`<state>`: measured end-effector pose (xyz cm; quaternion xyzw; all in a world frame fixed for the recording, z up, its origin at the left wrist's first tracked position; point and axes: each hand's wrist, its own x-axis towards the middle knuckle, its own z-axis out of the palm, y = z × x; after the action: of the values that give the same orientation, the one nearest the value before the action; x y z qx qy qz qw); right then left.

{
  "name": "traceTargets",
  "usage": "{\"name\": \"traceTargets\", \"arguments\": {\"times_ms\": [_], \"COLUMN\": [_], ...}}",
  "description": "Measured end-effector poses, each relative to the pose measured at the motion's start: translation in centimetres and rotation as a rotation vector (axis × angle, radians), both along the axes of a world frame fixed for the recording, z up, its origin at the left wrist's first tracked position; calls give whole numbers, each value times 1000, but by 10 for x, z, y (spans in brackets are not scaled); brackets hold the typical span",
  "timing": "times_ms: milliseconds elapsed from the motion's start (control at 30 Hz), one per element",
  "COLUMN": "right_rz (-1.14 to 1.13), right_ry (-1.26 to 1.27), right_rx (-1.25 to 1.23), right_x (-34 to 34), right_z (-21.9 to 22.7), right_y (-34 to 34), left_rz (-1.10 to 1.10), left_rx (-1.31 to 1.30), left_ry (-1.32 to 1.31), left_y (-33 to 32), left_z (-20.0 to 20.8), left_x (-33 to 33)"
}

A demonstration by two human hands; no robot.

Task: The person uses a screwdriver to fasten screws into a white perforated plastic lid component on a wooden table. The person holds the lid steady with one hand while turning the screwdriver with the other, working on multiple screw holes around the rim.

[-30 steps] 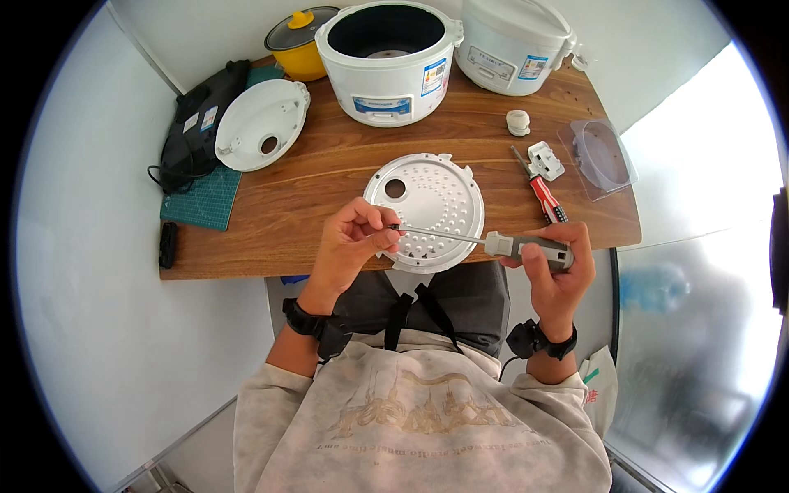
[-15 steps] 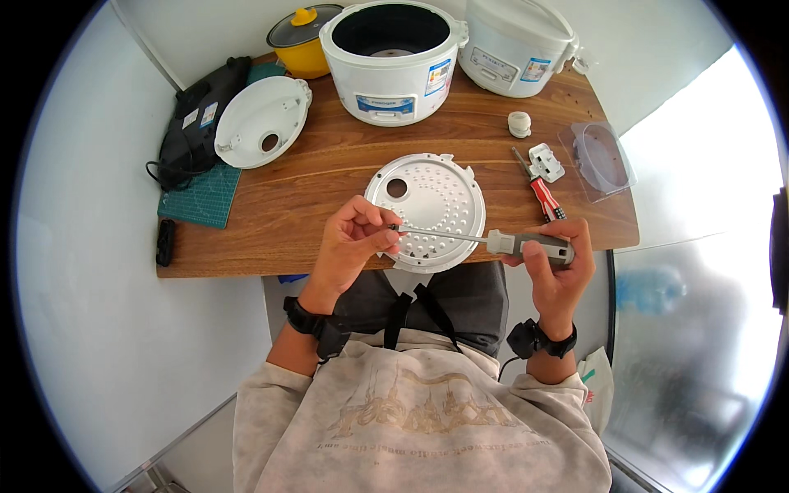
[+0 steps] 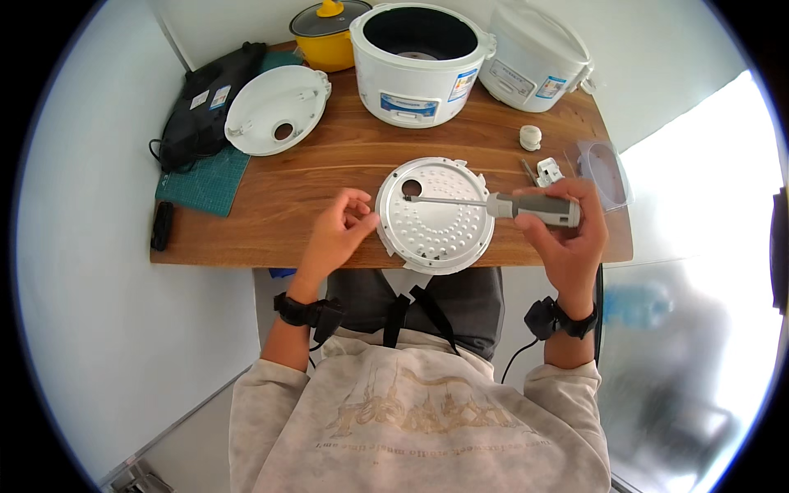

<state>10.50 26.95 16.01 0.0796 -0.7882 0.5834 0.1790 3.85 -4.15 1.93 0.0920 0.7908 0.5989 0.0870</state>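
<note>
My right hand (image 3: 569, 234) is closed around the grey handle of a screwdriver (image 3: 538, 207), its shaft pointing left over a round white dimpled plate (image 3: 444, 222). A small dark piece, apparently a screw, sits at the tip beside the plate's round hole. My left hand (image 3: 339, 232) holds nothing. Its fingers are loosely bent and apart, with the thumb close to the plate's left edge. Several tiny screws (image 3: 431, 255) lie on the near part of the plate.
Behind stand a white rice cooker body (image 3: 417, 78), another white cooker (image 3: 538, 57) and a yellow pot (image 3: 327, 51). To the left are a white lid shell (image 3: 267, 99), a black bag (image 3: 205, 115) and a green mat (image 3: 201, 185). A clear plastic tray (image 3: 606, 168) lies right.
The screwdriver tip has left my left fingers and now hovers near the plate's hole. My left hand has opened and drawn off to the left. My right hand has moved slightly right and up.
</note>
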Motion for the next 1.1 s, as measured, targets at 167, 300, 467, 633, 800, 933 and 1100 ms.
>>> {"name": "traceTargets", "arguments": {"times_ms": [167,300,467,633,800,933,1100], "right_rz": [75,154,231,274,275,277,279], "right_ry": [12,-7,13,-41,-60,-48,-52], "right_rx": [79,276,412,441,444,454,458], "right_x": [-21,-27,-38,-47,-51,-51,-51], "right_z": [2,7,7,4,1,2,1], "right_y": [-18,-32,-51,-64,-67,-67,-66], "left_rz": [-97,-87,-78,-79,-74,-80,-82], "left_rx": [-185,-332,-299,-298,-307,-320,-329], "left_ry": [55,126,102,87,112,132,132], "left_y": [17,16,17,16,16,15,15], "left_z": [16,11,17,17,14,10,10], "left_x": [17,21,23,23,24,23,23]}}
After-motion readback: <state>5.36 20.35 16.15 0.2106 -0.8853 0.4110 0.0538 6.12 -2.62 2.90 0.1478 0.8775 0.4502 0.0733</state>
